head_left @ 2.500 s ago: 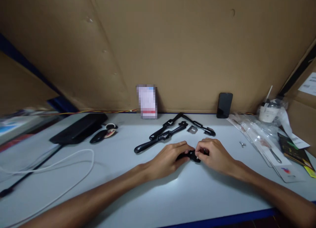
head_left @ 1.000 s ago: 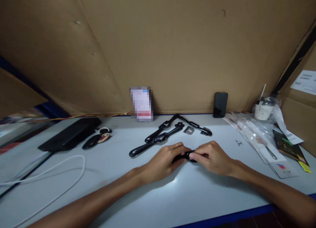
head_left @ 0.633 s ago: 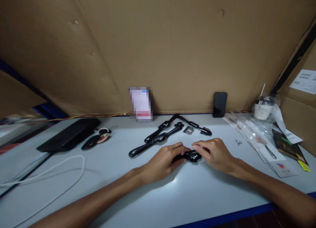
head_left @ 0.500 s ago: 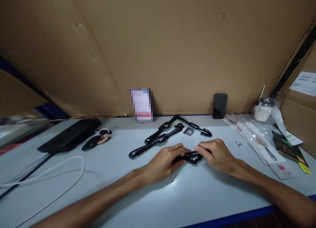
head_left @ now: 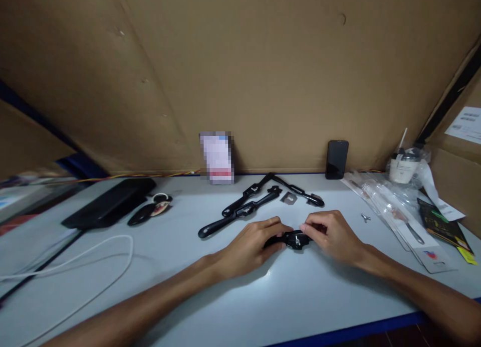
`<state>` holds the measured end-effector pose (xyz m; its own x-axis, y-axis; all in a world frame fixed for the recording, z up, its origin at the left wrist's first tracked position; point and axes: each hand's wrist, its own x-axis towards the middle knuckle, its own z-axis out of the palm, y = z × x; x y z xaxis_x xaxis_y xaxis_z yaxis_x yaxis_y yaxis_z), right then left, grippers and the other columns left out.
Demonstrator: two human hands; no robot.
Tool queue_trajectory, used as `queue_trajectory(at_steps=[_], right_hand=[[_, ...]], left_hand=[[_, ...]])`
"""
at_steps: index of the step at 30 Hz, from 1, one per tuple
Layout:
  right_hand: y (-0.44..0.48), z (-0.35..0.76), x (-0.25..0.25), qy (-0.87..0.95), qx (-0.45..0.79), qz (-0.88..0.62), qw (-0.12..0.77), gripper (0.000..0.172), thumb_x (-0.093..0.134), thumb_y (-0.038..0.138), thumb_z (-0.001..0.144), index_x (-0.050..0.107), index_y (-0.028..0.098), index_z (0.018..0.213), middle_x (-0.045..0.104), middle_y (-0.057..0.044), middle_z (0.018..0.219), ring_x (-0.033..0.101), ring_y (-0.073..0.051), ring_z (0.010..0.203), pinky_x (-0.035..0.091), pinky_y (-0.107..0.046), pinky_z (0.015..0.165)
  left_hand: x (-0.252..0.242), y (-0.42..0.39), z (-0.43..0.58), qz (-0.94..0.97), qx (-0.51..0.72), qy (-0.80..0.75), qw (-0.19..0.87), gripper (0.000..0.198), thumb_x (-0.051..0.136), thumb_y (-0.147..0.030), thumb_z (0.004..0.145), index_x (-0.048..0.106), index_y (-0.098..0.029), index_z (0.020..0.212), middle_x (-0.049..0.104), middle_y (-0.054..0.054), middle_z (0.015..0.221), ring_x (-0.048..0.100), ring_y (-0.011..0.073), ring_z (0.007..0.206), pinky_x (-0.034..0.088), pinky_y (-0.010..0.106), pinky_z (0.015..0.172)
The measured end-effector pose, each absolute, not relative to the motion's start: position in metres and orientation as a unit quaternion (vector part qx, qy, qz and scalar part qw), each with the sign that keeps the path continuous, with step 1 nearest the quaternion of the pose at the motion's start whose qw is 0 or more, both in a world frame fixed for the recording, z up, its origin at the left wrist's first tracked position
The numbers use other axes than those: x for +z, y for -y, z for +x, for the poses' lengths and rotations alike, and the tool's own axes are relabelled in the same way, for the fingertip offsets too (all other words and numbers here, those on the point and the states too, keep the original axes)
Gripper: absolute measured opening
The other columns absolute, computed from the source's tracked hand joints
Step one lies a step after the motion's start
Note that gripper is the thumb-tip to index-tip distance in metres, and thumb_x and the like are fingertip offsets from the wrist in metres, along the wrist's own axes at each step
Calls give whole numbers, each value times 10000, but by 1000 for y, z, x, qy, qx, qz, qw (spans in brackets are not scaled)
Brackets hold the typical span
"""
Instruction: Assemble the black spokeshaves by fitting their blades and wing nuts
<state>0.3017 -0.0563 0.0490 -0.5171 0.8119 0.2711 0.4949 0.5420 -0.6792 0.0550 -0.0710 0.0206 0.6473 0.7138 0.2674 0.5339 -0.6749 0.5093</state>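
Observation:
A black spokeshave (head_left: 296, 239) lies low over the table between my two hands. My left hand (head_left: 259, 242) is closed round its left handle. My right hand (head_left: 332, 234) has its fingers pinched at the right side of the spokeshave's middle; the right handle is mostly hidden behind them. Just beyond my hands lie two more black spokeshaves, a nearer one (head_left: 221, 225) and a farther one (head_left: 240, 200). Next to them are a flat grey slotted blade (head_left: 289, 198) and another black spokeshave frame (head_left: 296, 189). A small silver thumbscrew (head_left: 365, 217) lies to the right.
Flat plastic packages (head_left: 409, 231), a bagged cup (head_left: 404, 167) and a dark packet (head_left: 443, 226) are on the right. A phone (head_left: 336, 159) leans against the cardboard wall (head_left: 263, 86). On the left are a black device (head_left: 108, 204), keys (head_left: 143, 214) and a white cable (head_left: 130, 251).
The view has shifted slightly. My right fingers have moved a little along the spokeshave, and its middle shows a more filled outline. My left hand keeps its grip.

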Motion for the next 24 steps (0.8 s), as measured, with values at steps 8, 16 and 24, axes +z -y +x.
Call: queue_trajectory(at_steps=[8,16,24], right_hand=[[50,307,49,893,244,-318,205,142,742,154,921,803,224,1029,707,-34,867,620,-199,858,455,-336,795],[62,288,38,889,195,-333,245,327,711,220,965,646,177,647,588,-9,702,561,-170,746,410,-301,706],[53,300,48,847,264,-352,298,464,570,265,1036,643,188,584,605,-10,655,572,-146,661,430,-310,718]], left_hand=[[22,71,56,884,229,-353,202,247,548,-184,1036,656,-209,1256,654,45,1014,653,201,860,500,312,758],[21,71,57,882,231,-353,210,240,545,-212,1053,654,-210,1267,670,52,1038,658,203,881,505,308,767],[22,71,55,889,229,-347,194,252,547,-186,1034,658,-213,1259,660,46,1003,640,192,831,502,303,743]])
